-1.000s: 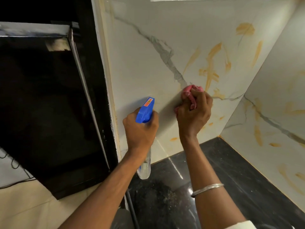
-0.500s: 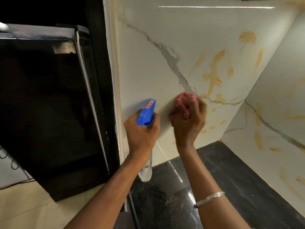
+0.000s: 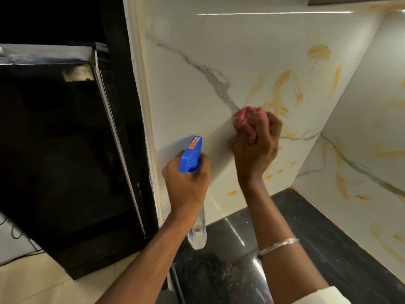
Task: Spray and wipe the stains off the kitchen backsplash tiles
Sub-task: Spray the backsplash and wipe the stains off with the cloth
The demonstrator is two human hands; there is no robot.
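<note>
Head view: the right grip (image 3: 255, 150) clenches the pink cloth (image 3: 246, 119) against the backsplash tile (image 3: 192, 95). It is back up at the grey vein after dipping lower, so it is mid-scrub. Orange stains (image 3: 282, 81) beside it remain. The left grip (image 3: 186, 185) holds the spray bottle (image 3: 190, 155) near the wall.

Glossy black speckled countertop (image 3: 328, 238) abuts the stained backsplash tiles (image 3: 197, 84).

Item: my right hand (image 3: 256, 148) with pink cloth (image 3: 248, 120). Change: a second ago at the lower end of the grey vein (image 3: 215, 81); then slid down-left; now back up at the vein's end.
</note>
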